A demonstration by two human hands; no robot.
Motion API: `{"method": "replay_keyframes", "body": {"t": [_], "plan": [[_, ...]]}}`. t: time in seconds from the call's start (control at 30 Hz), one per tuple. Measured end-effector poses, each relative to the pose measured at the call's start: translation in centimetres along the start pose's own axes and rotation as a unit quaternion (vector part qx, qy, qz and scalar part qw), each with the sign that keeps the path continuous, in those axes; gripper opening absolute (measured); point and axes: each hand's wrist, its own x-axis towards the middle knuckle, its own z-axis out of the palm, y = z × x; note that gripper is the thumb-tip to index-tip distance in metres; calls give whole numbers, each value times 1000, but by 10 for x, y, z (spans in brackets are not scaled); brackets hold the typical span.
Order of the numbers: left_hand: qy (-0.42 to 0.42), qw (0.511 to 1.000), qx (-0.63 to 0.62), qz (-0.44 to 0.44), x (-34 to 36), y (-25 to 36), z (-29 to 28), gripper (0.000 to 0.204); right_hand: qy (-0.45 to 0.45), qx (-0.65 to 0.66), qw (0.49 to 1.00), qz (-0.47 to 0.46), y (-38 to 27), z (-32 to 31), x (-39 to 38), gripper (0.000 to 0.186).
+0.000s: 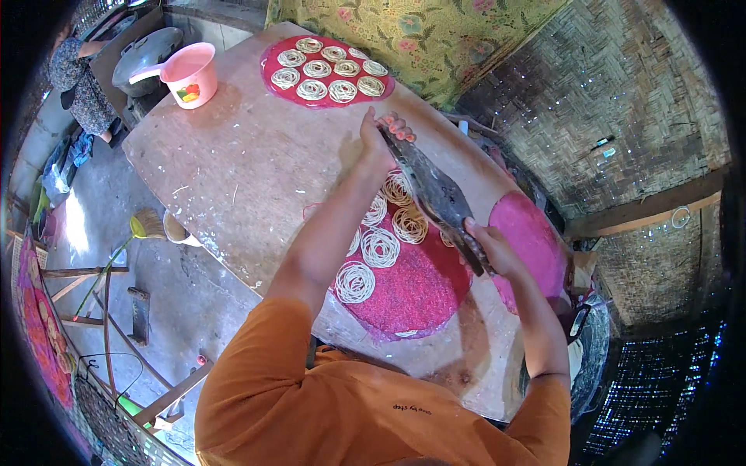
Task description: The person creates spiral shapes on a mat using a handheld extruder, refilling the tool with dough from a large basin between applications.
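Both hands hold a long, dark wooden press point(439, 190), tilted above the table. My left hand point(382, 140) is closed round its far end. My right hand point(491, 247) grips the near right end. Under the tool lies a round pink-red mesh mat point(408, 291) bearing several coils of thin pale dough strands point(381, 247); a more yellow coil point(409, 224) lies close to the tool. The tool hides part of the mat and some coils. The mat's near part is bare except for a bit of pale dough at its edge.
A second mat of coils point(316, 69) lies at the table's far end, a pink ladle-shaped dipper point(189, 74) to its left. Another pink mat point(528, 245) is at the right edge. The wooden table point(241, 147) has pale smears. A person point(81, 81) is at far left.
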Motion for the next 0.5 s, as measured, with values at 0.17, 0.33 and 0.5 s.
{"method": "replay_keyframes", "body": {"t": [0.17,0.33,0.5], "plan": [[-57,997,52,6,-20,20,50,46,-68,93,993,-5,-3,7,-7,67],[-68,996,60,0,-83,3,67,46,-136,129,981,49,6,10,-71,66],[104,993,34,-38,-137,-36,15,47,-166,163,967,109,28,42,-119,65]]}}
